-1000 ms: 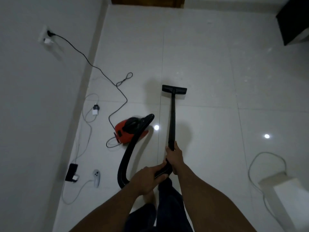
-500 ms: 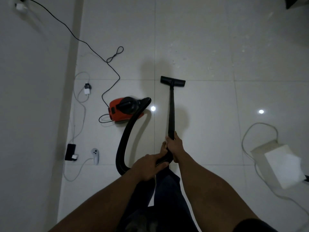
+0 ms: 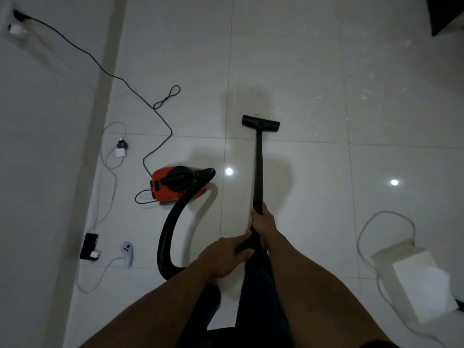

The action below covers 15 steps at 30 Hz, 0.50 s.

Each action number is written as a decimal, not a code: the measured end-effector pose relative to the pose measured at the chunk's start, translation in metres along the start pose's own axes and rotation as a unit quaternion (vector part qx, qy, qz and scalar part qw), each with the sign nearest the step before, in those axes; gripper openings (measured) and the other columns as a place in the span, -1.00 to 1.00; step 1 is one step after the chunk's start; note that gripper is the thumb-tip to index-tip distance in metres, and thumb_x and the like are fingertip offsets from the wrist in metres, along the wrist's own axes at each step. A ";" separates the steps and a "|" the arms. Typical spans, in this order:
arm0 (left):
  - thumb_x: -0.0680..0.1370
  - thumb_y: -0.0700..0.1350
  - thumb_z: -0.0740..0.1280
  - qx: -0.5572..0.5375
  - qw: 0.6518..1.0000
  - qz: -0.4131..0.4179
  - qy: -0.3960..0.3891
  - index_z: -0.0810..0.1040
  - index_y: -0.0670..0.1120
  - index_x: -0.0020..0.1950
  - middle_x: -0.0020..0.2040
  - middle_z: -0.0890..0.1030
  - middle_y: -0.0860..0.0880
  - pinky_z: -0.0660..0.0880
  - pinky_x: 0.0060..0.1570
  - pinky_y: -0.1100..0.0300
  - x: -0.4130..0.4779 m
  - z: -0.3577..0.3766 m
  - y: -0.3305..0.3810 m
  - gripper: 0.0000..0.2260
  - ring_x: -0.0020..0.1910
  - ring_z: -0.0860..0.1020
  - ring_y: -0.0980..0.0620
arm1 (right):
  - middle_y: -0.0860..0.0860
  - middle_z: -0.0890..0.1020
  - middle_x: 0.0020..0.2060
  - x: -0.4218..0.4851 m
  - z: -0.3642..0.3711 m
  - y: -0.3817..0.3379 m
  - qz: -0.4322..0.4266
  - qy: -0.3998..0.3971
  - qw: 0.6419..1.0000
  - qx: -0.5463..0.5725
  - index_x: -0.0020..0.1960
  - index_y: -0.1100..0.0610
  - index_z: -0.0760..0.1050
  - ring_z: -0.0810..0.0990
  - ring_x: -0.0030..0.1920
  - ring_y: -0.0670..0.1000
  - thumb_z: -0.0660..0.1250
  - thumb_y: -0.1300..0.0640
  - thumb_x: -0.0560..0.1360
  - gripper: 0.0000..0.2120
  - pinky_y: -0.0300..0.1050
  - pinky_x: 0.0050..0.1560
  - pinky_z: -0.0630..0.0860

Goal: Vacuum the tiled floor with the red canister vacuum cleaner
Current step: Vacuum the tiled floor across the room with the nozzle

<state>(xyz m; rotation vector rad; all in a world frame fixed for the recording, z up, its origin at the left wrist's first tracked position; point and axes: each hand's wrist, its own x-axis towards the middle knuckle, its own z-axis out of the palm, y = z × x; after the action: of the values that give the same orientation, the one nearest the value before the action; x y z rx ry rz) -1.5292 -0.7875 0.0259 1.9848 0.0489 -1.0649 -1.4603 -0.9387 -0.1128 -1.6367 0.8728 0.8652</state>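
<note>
Looks straight down on a glossy, pale tiled floor [image 3: 313,71] in dim light, past dark trouser legs. Holds a long black wand [image 3: 258,172] out in front with both hands. Grips the near end of the wand with the right hand [image 3: 265,223], fingers [image 3: 255,217] curled tight round the tube. Clasps the ribbed end of the hose [image 3: 164,237] just behind it with the left hand [image 3: 221,259], fingers [image 3: 241,241] close together and wrapped round it.

At the far end of the wand, a wide, flat black floor head [image 3: 261,123], set down on the tile just beyond a grout line. Beyond it and to the right, pale crumbs [image 3: 366,94] scattered over the floor.

On the floor left of the wand, the red canister vacuum cleaner [image 3: 160,178]: small, rounded, bright red, with a round black top. From its front, the thick black hose, looping in a wide arc back toward the hands. From its rear, a thin black power cord [image 3: 110,72], trailing up to a wall socket [image 3: 10,18] at top left.

Near the left wall, a white charger [image 3: 121,151], a black device [image 3: 89,246] and a pale controller [image 3: 127,249]. At right, a white box [image 3: 421,280] with a pale cable.
</note>
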 end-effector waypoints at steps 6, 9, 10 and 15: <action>0.66 0.15 0.21 -0.025 0.999 -0.024 0.021 0.15 0.25 0.58 0.18 0.66 -0.04 0.54 0.07 0.25 0.070 -0.005 0.079 -0.50 0.01 0.64 0.06 | 0.20 0.61 0.00 -0.019 -0.076 -0.112 -0.022 -0.046 0.999 0.009 0.66 -0.02 0.13 0.47 -0.32 0.00 0.23 0.14 0.71 -0.44 -0.30 -0.52 0.51; 0.66 0.17 0.18 -0.020 0.998 -0.049 0.021 0.13 0.18 0.62 0.26 0.62 -0.09 0.55 0.15 0.12 0.104 -0.012 0.119 -0.47 0.08 0.63 -0.02 | 0.11 0.54 -0.17 0.002 -0.107 -0.149 -0.018 -0.051 0.999 0.003 0.65 0.00 0.17 0.46 -0.34 -0.01 0.22 0.16 0.71 -0.46 -0.31 -0.55 0.48; 0.66 0.17 0.18 -0.018 0.998 -0.053 0.024 0.13 0.16 0.62 0.27 0.61 -0.09 0.56 0.16 0.09 0.117 -0.016 0.132 -0.46 0.08 0.63 -0.03 | 0.10 0.52 -0.20 0.013 -0.116 -0.160 -0.011 -0.053 0.999 -0.003 0.65 0.00 0.18 0.45 -0.35 -0.01 0.23 0.16 0.71 -0.46 -0.28 -0.53 0.50; 0.67 0.15 0.18 -0.002 0.997 -0.059 0.041 0.12 0.16 0.61 0.18 0.65 -0.15 0.56 0.07 0.12 0.156 -0.037 0.171 -0.47 -0.04 0.62 -0.03 | 0.10 0.50 -0.23 0.040 -0.141 -0.208 -0.007 -0.064 0.998 -0.013 0.64 -0.02 0.22 0.45 -0.35 -0.01 0.24 0.17 0.70 -0.47 -0.23 -0.52 0.51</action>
<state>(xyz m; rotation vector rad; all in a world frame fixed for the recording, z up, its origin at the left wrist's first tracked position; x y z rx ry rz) -1.3375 -0.9223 0.0411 2.0415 0.2156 -1.0561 -1.2434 -1.0405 -0.0262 -1.5893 0.7617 0.9642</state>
